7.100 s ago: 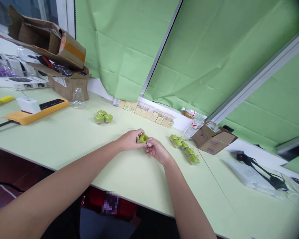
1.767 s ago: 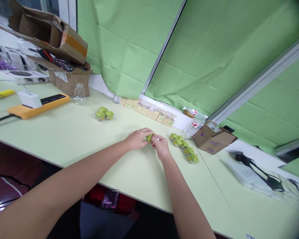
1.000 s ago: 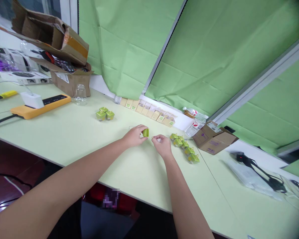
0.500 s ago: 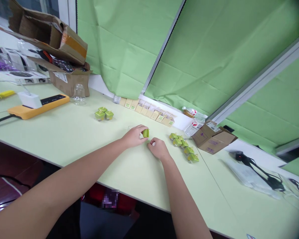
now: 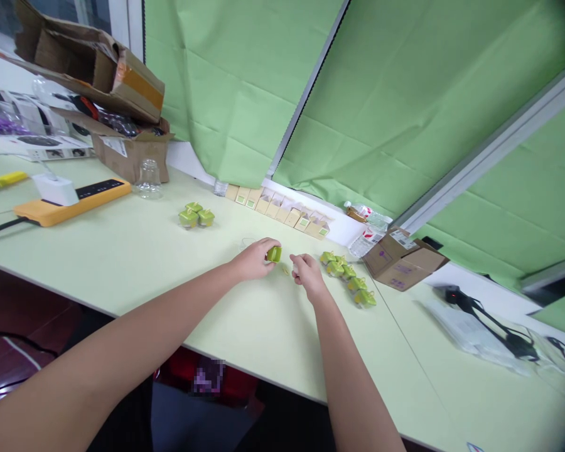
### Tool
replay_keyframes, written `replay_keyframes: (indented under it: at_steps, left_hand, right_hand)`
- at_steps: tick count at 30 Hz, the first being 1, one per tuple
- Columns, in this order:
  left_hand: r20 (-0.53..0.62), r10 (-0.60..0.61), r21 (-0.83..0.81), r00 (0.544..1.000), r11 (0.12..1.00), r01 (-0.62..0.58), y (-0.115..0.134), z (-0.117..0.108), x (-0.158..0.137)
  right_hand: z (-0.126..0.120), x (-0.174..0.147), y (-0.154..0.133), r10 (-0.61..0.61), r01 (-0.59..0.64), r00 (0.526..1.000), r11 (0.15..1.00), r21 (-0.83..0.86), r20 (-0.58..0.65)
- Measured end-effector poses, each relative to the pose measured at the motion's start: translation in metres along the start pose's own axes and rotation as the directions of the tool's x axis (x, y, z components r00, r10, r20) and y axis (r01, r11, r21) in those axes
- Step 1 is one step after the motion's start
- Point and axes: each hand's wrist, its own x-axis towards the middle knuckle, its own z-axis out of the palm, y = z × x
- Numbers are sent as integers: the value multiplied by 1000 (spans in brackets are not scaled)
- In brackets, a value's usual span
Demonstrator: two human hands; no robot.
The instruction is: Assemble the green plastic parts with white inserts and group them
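Observation:
Between the thumb and fingers of my left hand (image 5: pixel 254 260) is a small green box-shaped lid (image 5: pixel 274 254), its hollow side tipped toward me and the right. My right hand (image 5: pixel 307 276) is closed in a pinch on a small white piece (image 5: pixel 296 269), mostly covered by the fingers. Under the gap between the hands, a small yellowish-green loop (image 5: pixel 285 270) shows near the table surface. To the right of my right hand stand several clear little containers with green tops (image 5: pixel 347 271). Three similar green-topped containers (image 5: pixel 196 215) are grouped beyond my left hand.
A row of small tan boxes (image 5: pixel 282 210) lines the wall. On the left are an orange power strip (image 5: pixel 75 201), a clear jar (image 5: pixel 149 180) and cardboard boxes (image 5: pixel 136 154). Plastic bottles (image 5: pixel 367 235) and an open carton (image 5: pixel 400 260) stand at right on the pale table (image 5: pixel 245 326).
My right hand has drawn away to the right from the green lid. My left hand has tilted the lid, and the yellowish-green loop now shows between the hands.

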Motion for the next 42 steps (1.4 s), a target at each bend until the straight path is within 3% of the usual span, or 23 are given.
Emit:
replay_keyframes:
  at_steps: [2, 4, 7, 11, 14, 17, 19, 22, 27, 31, 34, 37, 42]
  left_hand:
    - [0, -1, 17, 1000, 1000, 1, -1, 0, 0]
    - [3, -11, 28, 1000, 1000, 11, -1, 0, 0]
    - [2, -17, 38, 1000, 999, 17, -1, -1, 0]
    - [-17, 14, 41, 1000, 999, -13, -1, -1, 1]
    - [-27, 12, 43, 1000, 999, -11, -1, 0, 1]
    - [-16, -29, 44, 999, 999, 30, 0, -1, 1]
    - [10, -68, 40, 998, 997, 68, 2, -2, -1]
    - [57, -111, 30, 992, 994, 109, 4, -2, -3]
    - [166, -92, 99, 982, 992, 76, 0, 1, -6]
    - [201, -65, 138, 977, 990, 37, -1, 2, -8]
    - [147, -23, 105, 989, 994, 7, 5, 0, -7]
    - [-36, 24, 88, 999, 996, -20, 13, -5, -1]
    - [-329, 120, 254, 937, 967, -35, 14, -23, 9]
  right_hand:
    - [0, -2, -3, 89, -126, 984, 959, 255, 153]
    - [0, -5, -6, 107, -201, 962, 900, 387, 250]
    - [0, -8, -11, 105, -217, 958, 872, 439, 266]
    - [2, -10, -16, 83, -172, 970, 897, 406, 228]
    - [3, -9, -17, 56, -107, 982, 952, 286, 181]
    - [0, -8, -16, -23, 25, 999, 999, -27, 44]
    - [-4, -6, -12, -112, 95, 993, 952, -292, -40]
    - [-10, -4, -3, -154, 103, 987, 822, -561, -45]
    - [-13, -1, 13, -115, 96, 993, 702, -705, 21]
    - [-11, 1, 15, -294, 216, 956, 688, -693, 6]
    - [-10, 3, 14, -373, 303, 927, 665, -683, 48]
    - [-10, 5, 15, -349, 316, 932, 661, -680, 94]
    - [-9, 6, 21, -314, 312, 941, 661, -682, 126]
